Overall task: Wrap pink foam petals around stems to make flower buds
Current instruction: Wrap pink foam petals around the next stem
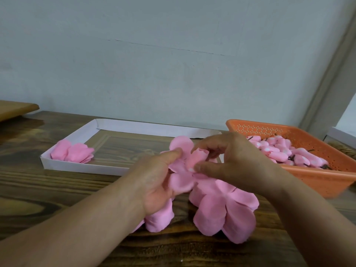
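Above the wooden desk, the left hand grips a pink foam petal piece while the right hand pinches a bud at its middle. More petals lie on the desk under the hands. A white tray at left holds petals; an orange basket at right holds finished buds.
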`<action>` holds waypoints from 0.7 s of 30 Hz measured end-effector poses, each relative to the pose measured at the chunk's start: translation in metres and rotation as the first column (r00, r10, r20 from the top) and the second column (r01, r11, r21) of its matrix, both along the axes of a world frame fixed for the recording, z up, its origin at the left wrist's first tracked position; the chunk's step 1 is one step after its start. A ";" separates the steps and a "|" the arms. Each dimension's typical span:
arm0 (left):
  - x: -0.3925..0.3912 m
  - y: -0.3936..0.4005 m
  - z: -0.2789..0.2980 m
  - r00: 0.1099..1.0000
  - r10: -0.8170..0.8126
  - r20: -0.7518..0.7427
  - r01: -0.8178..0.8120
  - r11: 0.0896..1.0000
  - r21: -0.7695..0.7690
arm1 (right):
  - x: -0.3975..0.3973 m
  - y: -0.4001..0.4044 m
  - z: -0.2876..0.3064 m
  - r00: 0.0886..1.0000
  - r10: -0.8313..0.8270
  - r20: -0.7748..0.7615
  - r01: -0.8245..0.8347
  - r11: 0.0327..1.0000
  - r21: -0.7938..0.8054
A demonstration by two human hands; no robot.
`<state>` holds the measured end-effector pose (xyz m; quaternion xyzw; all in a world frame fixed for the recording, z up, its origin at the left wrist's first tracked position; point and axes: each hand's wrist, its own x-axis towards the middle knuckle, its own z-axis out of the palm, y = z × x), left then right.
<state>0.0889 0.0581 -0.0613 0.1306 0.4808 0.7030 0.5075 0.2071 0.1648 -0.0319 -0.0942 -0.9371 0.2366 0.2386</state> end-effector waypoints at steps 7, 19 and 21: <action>-0.003 0.000 -0.006 0.957 0.043 -0.285 -0.055 0.998 -0.037 | -0.001 0.002 -0.001 0.998 -0.015 0.067 0.002 0.981 0.193; 0.001 -0.008 -0.001 0.836 -0.085 -0.543 0.084 0.996 -0.026 | -0.004 0.008 -0.003 0.986 -0.161 -0.049 0.162 0.986 0.027; 0.003 -0.010 0.001 0.826 -0.100 -0.554 0.103 0.994 -0.025 | -0.002 0.009 -0.002 0.989 -0.148 -0.018 0.148 0.989 -0.008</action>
